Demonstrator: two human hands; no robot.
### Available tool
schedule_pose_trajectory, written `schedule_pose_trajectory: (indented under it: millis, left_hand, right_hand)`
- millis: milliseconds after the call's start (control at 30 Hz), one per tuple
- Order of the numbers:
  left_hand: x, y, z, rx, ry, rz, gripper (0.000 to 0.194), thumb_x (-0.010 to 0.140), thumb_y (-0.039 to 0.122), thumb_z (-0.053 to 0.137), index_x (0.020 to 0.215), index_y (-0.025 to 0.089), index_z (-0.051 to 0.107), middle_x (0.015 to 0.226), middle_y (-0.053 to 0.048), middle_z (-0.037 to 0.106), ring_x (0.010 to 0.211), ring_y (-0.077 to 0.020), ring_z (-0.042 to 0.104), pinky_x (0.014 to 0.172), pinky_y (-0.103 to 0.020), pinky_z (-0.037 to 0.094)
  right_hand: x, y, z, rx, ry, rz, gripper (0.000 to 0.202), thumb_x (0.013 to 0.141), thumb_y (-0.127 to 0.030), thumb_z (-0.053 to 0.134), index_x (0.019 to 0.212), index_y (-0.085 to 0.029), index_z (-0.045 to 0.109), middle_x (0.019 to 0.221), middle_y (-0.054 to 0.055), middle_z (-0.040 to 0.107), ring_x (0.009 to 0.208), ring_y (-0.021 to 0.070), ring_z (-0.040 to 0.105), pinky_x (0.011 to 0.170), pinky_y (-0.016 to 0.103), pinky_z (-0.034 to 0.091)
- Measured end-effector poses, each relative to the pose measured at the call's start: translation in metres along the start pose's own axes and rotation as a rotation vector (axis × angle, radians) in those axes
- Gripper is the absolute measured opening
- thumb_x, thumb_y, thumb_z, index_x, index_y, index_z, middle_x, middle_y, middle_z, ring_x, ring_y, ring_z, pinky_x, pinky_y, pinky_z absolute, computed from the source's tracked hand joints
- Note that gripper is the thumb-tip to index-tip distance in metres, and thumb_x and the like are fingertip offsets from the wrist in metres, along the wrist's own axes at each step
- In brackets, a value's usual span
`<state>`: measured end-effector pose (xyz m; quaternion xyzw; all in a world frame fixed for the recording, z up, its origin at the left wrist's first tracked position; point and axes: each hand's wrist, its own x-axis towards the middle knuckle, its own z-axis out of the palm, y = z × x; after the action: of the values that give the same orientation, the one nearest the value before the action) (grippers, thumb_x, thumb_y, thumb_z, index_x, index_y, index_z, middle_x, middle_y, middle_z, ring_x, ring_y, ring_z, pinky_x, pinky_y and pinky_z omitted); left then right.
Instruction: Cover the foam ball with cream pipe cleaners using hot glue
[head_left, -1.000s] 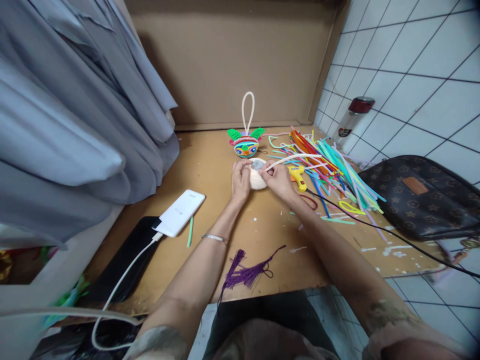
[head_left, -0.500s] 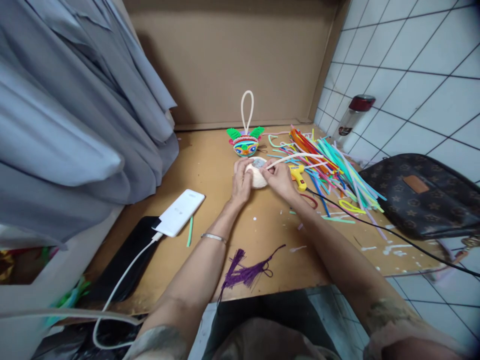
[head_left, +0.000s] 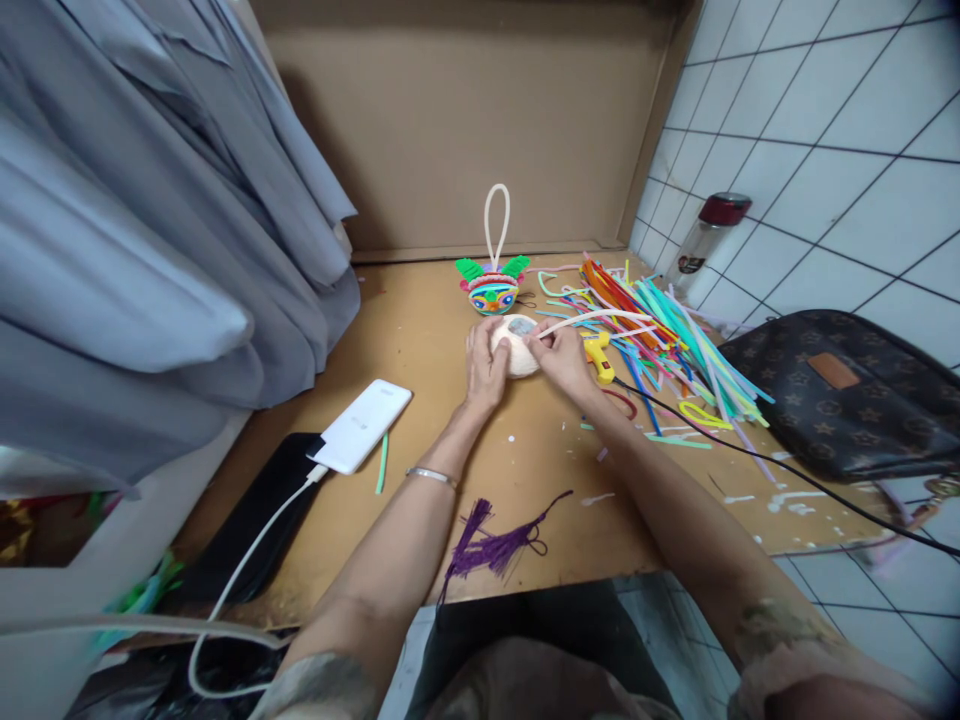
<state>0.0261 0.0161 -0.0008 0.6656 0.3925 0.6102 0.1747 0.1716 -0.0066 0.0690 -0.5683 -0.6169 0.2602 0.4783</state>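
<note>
My left hand (head_left: 486, 362) wraps round the left side of a cream-white ball (head_left: 519, 358) with a grey patch on its top. At the ball's upper right edge, my right hand (head_left: 559, 355) pinches a white pipe cleaner (head_left: 600, 314), whose loose length sticks out to the right. Just behind the ball sits a colourful lion-head ornament (head_left: 493, 290) with green ears and a white loop standing up from it. A yellow hot glue gun (head_left: 598, 357) lies right beside my right hand, partly hidden by it.
Many coloured pipe cleaners (head_left: 675, 340) are heaped at the right, near a brown patterned bag (head_left: 847, 390) and a clear bottle (head_left: 697, 245). Purple tassels (head_left: 491, 550) lie at the front. A white power bank (head_left: 361, 425) with a cable rests at the left, beside a grey curtain (head_left: 172, 220).
Both hands keep their hold on the ball and the pipe cleaner. The whole view has shifted very slightly; otherwise little differs.
</note>
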Motion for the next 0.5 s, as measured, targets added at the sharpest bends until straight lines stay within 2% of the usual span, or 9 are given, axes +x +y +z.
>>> schedule_pose_trajectory:
  millis: [300,500]
  left_hand:
    - [0.0060,0.0032,-0.0037,0.108,-0.031,0.046,0.039,0.105,0.052,0.043,0.116,0.022,0.064,0.128,-0.013,0.067,0.126,-0.0275,0.062,0.112,-0.045,0.049]
    - [0.0067,-0.0010,-0.0035,0.145,-0.034,0.065,0.035,0.105,0.047,0.042,0.120,0.022,0.063,0.129,-0.013,0.067,0.125,-0.0280,0.061,0.111,-0.045,0.049]
  right_hand:
    - [-0.0026,-0.0048,-0.0022,-0.007,-0.003,0.001,0.014,0.075,-0.028,0.065,0.066,-0.025,0.054,0.052,-0.007,0.046,0.053,0.0129,0.041,0.057,0.028,0.028]
    - [-0.0045,-0.0096,-0.0020,-0.023,-0.018,-0.007,0.013,0.075,-0.026,0.064,0.066,-0.024,0.054,0.049,-0.008,0.043,0.052,0.0130,0.039,0.056,0.029,0.028]
